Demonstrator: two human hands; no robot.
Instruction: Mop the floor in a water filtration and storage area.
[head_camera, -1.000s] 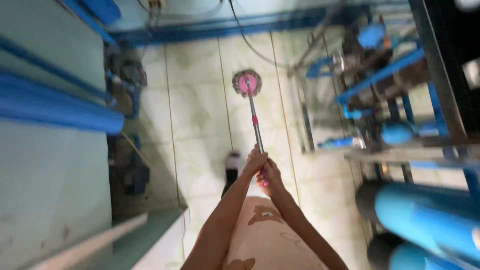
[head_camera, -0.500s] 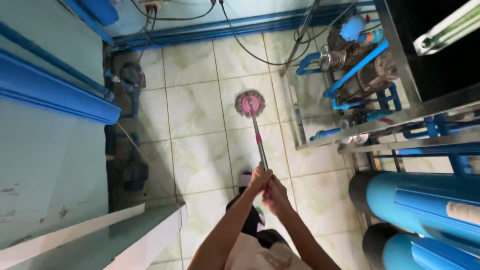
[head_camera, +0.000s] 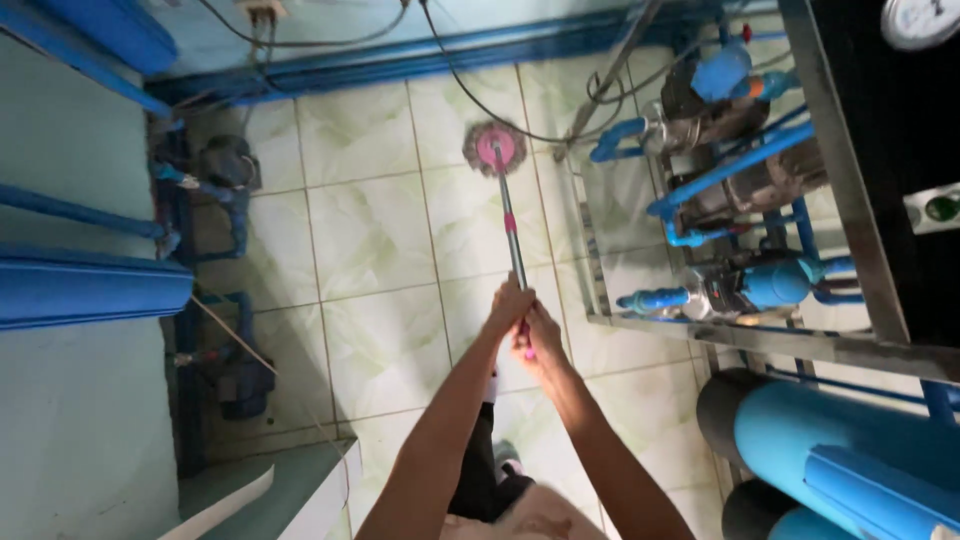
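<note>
The spin mop (head_camera: 505, 215) stands out in front of the person, its round pink-and-grey mop head (head_camera: 495, 148) pressed flat on the pale green tiled floor (head_camera: 370, 230), its metal and pink handle slanting back to the hands. The left hand (head_camera: 507, 307) is closed around the handle just above the right hand (head_camera: 540, 335), which is also wrapped around it at the pink lower end; the two hands touch one another.

Just beyond the mop head a black cable (head_camera: 470, 90) trails across the floor toward the metal frame (head_camera: 700, 330) on the mop's right. That frame carries blue pipes (head_camera: 730, 170) and a pump (head_camera: 740, 285), and its slanted leg stands near the mop head. Below the frame lie large blue cylinders (head_camera: 850, 440). On the mop's left, well apart from it, are a small pump (head_camera: 228, 160) with blue piping, and a blue pipe run (head_camera: 90, 285) along the wall.

The likely trouble: the mop head is close to the cable, and a longer push could snag it or drag wet strands over it. A sideways sweep to the right could knock the frame leg or pipe fittings. The floor looks glossy, so a slip under the person's feet is possible.
</note>
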